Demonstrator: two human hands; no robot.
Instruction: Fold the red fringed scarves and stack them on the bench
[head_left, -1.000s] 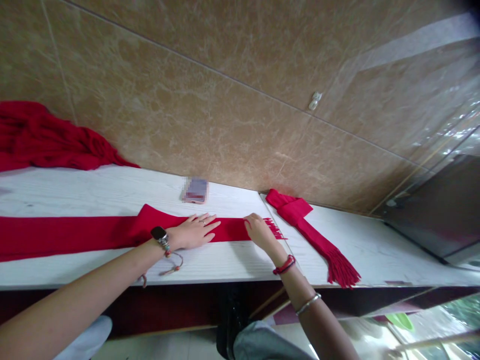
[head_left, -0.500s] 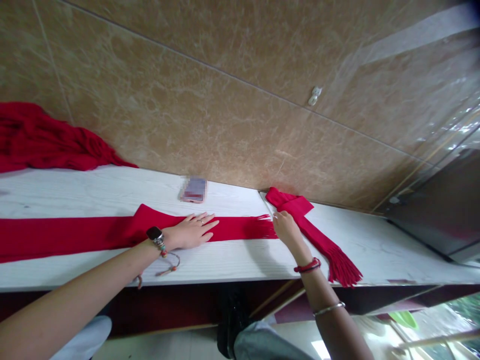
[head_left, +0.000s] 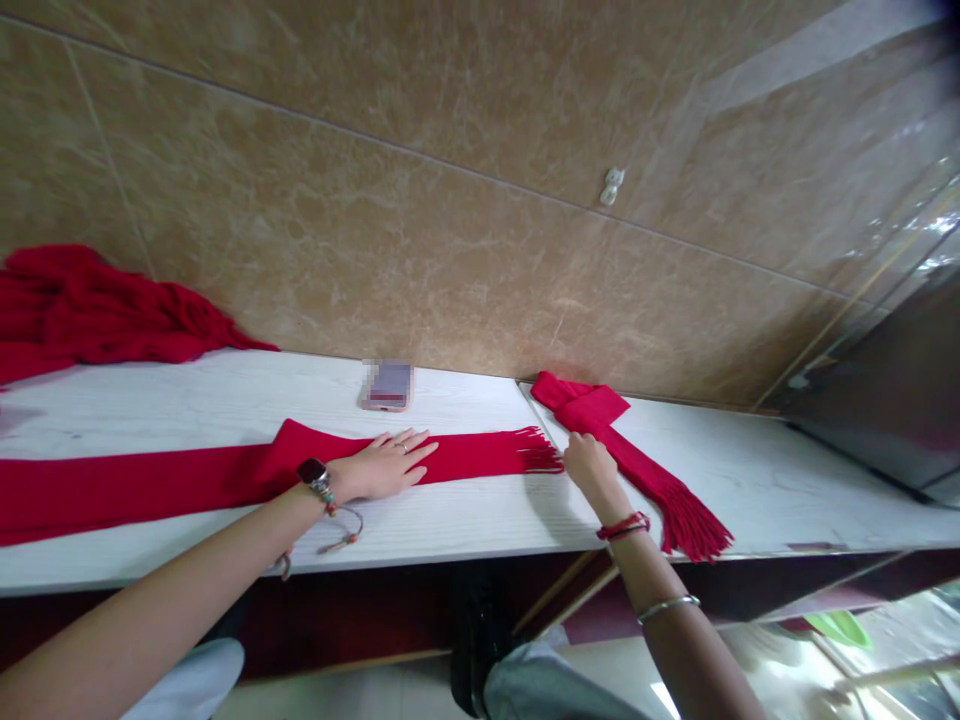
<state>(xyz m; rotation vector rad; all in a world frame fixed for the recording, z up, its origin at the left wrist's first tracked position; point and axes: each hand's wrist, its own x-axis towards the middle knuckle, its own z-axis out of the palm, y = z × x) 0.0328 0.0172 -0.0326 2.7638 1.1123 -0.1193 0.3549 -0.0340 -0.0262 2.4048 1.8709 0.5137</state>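
A long red scarf (head_left: pixel 469 457) lies stretched along the white counter, with a fold raised near its middle. My left hand (head_left: pixel 382 465) rests flat on it, fingers spread, pressing on the cloth. At the scarf's right end, the loose fringe (head_left: pixel 541 450) fans out. Just right of those strands is my right hand (head_left: pixel 591 470), its fingers curled closed; whether a strand is in them is hidden. Beyond that hand lies a second red scarf (head_left: pixel 637 470), folded over at the wall end, its fringe towards the counter's front edge.
A phone (head_left: pixel 388 386) lies behind the left hand, near the brown tiled wall (head_left: pixel 450 270). Bunched red cloth (head_left: pixel 112 310) is heaped against the wall at the left. The white counter (head_left: pixel 465 520) has a seam near the second scarf. A dark box-like object (head_left: pixel 877 400) stands at the far right.
My right hand has moved slightly right, off the fringe, so more strands show. My left hand stays flat on the scarf. The view has shifted a little.
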